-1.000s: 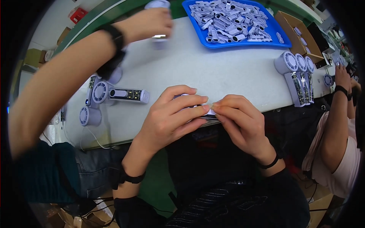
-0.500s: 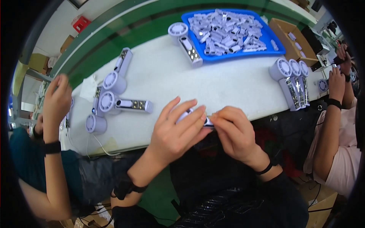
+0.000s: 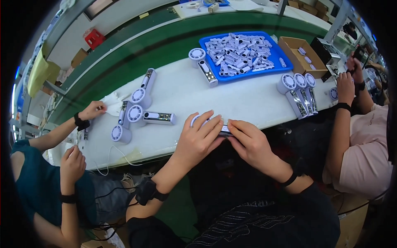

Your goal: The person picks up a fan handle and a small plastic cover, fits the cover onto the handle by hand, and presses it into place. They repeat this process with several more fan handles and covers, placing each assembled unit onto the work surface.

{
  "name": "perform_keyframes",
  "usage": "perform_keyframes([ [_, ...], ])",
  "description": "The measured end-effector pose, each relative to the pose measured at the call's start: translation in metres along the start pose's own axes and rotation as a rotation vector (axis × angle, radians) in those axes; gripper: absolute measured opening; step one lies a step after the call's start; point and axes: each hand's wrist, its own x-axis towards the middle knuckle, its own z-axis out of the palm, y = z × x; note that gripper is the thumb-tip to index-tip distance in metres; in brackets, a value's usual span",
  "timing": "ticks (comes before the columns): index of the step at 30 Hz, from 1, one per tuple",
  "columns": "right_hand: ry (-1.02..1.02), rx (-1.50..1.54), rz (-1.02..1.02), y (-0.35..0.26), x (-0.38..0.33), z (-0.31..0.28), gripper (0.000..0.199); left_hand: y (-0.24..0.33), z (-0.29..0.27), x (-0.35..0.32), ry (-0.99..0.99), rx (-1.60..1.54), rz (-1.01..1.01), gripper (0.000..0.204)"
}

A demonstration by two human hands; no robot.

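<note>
Left hand (image 3: 199, 138): fingers curled over a small white handheld fan (image 3: 223, 129), gripping it at the near edge of the white table (image 3: 244, 103)
Right hand (image 3: 250, 142): pinching the fan's handle end
Fan: mostly hidden between both hands
Risk: held at the table edge, it could slip and fall into the lap
Risk: neighbour's hand (image 3: 345, 87) works well apart, unlikely to collide

Our forearms are bare. On our left wrist we wear a bulky black band with a boxy unit on it, and a thin dark cable trails from it. Our right wrist carries a slim black band. We wear a black top with faint pale lines across the front.
</note>
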Motion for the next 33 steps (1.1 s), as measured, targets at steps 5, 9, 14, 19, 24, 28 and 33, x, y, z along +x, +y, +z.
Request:
perform_keyframes([
  [5, -0.017, -0.065, 0.063, -0.011, 0.007, -0.002, 0.038, -0.002, 0.0, 0.007, -0.025, 0.017, 0.063, 0.05],
  [9, -0.276, 0.089, 0.16, 0.009, 0.024, -0.021, 0.043, -0.009, -0.009, 0.027, -0.126, -0.008, 0.022, 0.051],
  [14, -0.119, 0.184, 0.195, 0.007, 0.011, -0.022, 0.045, -0.018, -0.013, 0.039, -0.195, -0.113, 0.029, 0.057],
  [19, 0.001, 0.23, 0.1, 0.032, 0.0, -0.001, 0.047, -0.035, -0.005, 0.038, -0.101, -0.208, 0.132, 0.057],
  [24, -0.015, 0.172, -0.018, 0.039, -0.001, 0.0, 0.054, -0.036, -0.015, 0.05, -0.079, -0.229, 0.093, 0.051],
  [28, -0.1, 0.284, -0.116, 0.027, 0.043, -0.014, 0.058, -0.009, -0.055, 0.045, -0.332, -0.144, -0.179, 0.045],
  [33, 0.292, 0.034, 0.27, 0.046, 0.138, 0.025, 0.056, -0.058, -0.11, 0.057, -0.053, 0.179, -0.662, 0.043],
])
